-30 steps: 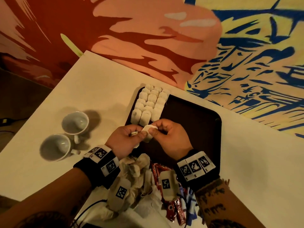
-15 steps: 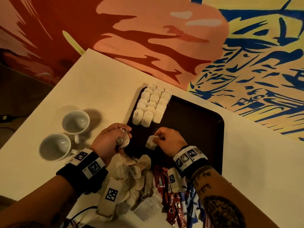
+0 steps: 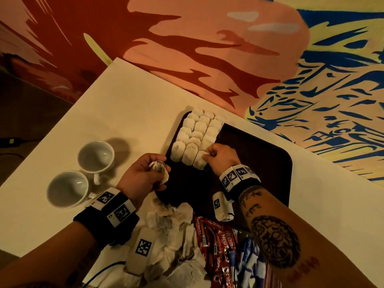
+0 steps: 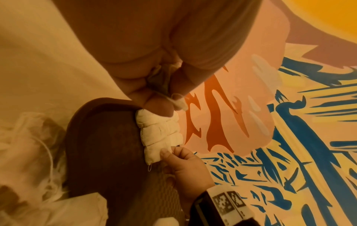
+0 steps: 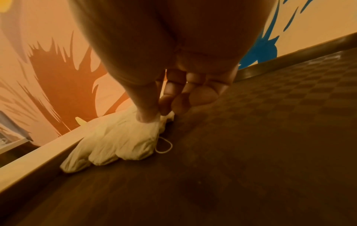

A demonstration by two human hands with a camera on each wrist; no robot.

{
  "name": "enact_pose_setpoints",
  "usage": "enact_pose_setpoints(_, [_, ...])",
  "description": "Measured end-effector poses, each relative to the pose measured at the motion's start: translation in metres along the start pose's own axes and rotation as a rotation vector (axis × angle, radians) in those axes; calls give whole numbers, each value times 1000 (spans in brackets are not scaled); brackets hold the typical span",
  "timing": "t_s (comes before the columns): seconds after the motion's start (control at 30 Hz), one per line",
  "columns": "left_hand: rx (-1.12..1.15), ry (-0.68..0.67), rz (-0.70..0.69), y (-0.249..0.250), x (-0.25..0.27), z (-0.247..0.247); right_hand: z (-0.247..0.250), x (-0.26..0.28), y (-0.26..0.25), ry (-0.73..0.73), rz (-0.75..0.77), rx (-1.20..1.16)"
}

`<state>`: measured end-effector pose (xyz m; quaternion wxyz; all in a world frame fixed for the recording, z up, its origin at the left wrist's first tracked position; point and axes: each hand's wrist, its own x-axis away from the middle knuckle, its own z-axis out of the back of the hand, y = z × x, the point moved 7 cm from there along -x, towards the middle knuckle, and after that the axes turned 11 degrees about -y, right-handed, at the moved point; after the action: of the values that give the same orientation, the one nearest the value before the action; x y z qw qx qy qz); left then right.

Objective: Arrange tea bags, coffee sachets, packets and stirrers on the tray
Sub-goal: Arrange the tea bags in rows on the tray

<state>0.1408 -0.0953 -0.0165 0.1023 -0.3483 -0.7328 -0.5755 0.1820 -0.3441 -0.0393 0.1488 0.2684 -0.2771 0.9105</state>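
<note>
A dark brown tray [image 3: 259, 163] lies on the white table, with several white tea bags [image 3: 197, 134] packed in three rows at its far left corner. My right hand [image 3: 209, 155] pinches the top of a tea bag [image 3: 200, 163] lying at the near end of the right row; the pinch shows in the right wrist view [image 5: 152, 117]. My left hand [image 3: 158, 169] hovers at the tray's left edge and grips another tea bag [image 3: 161, 172], seen crumpled between the fingers [image 4: 162, 81]. Loose tea bags [image 3: 172, 225], red coffee sachets [image 3: 216, 242] and blue packets [image 3: 247, 258] are heaped at the near edge.
Two white cups [image 3: 96, 155] [image 3: 67, 188] stand on the table left of the tray. A painted wall [image 3: 207, 48] runs close behind the table. The right half of the tray [image 5: 270, 122] is bare. A dark cable [image 3: 108, 269] lies at the near edge.
The two hands have come apart. My right hand carried its tea bag forward onto the tray at the end of the right row; my left hand drew back left with another tea bag.
</note>
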Motion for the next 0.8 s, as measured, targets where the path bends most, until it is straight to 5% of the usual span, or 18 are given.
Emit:
enact_pose_setpoints(0.3, [-36,-25,-62,3,-9,-8,2,-9,0,-18,-24,6])
enact_pose_setpoints(0.53, [-61,-31,-45,7,-7,-16,20,13,-6,114,-3,-218])
enact_pose_setpoints(0.63, [-60,-2,-54,8,-8,-17,19,40,-25,139,89,-294])
enact_pose_setpoints(0.8, [-99,32,-86,15,-4,-19,-13,95,-64,-45,297,-573])
